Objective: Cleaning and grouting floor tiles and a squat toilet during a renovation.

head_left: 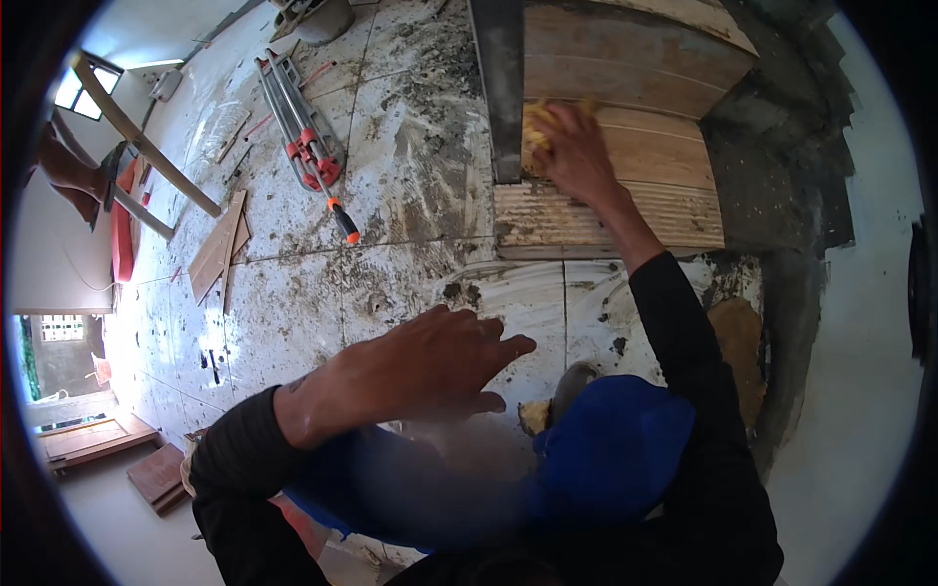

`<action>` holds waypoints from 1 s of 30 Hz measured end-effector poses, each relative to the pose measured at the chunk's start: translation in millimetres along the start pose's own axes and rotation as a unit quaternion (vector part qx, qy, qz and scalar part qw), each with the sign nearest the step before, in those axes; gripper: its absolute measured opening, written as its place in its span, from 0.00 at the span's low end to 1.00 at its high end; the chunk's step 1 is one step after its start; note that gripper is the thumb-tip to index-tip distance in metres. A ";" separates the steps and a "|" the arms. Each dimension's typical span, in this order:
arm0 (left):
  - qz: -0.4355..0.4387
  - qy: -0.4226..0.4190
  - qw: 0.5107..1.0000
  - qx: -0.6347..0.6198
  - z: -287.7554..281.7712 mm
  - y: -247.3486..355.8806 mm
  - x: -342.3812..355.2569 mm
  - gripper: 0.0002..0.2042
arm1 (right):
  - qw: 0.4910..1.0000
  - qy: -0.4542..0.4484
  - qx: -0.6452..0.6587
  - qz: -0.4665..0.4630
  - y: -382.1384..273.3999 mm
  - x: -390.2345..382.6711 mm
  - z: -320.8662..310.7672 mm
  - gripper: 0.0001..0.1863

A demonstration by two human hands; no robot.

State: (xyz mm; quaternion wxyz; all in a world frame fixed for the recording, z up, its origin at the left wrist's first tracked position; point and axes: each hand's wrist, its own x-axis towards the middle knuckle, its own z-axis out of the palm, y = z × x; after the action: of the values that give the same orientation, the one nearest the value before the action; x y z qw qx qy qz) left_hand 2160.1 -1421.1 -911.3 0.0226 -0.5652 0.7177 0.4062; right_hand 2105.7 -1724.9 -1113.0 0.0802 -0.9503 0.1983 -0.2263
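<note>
My right hand [578,156] reaches forward and presses a yellow sponge [535,125] on the wood-look tiled step [645,146], close to the foot of a dark metal post [498,88]. Its fingers wrap over the sponge and hide part of it. The step's ribbed front edge [635,217] carries smears of grey mortar. Bent across in front of my knees, my left hand [430,366] holds nothing; its index finger points out and its thumb stands apart. It hovers over the dirty white floor tiles [410,283].
A red and grey tile cutter [303,137] lies on the floor, near cut tile strips [221,249]. A bucket [324,21] stands at the far edge. Wooden legs [147,146] rise at the left. Beyond the step is a higher step [625,54]; a white wall [870,342] runs along the right.
</note>
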 end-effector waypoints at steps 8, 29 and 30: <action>-0.006 -0.020 1.000 -0.001 -6.1 8.6 15.0 0.32 | 0.999 -0.032 0.031 0.015 28.4 -25.0 -25.8 0.22; 0.083 0.106 0.989 0.066 17.4 9.7 1.9 0.27 | 0.994 -0.037 0.092 0.047 29.1 -83.3 -50.7 0.20; 0.082 0.143 0.983 0.081 21.1 10.3 -1.6 0.26 | 0.996 -0.014 0.070 0.047 33.3 -88.4 -47.4 0.19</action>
State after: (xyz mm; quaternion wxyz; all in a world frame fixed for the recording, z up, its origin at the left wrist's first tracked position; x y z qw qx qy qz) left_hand 2143.1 -1406.7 -918.9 -0.0684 -0.5531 0.7878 0.2622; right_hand 2000.1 -1721.6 -1114.3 0.1600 -0.9350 0.2255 -0.2219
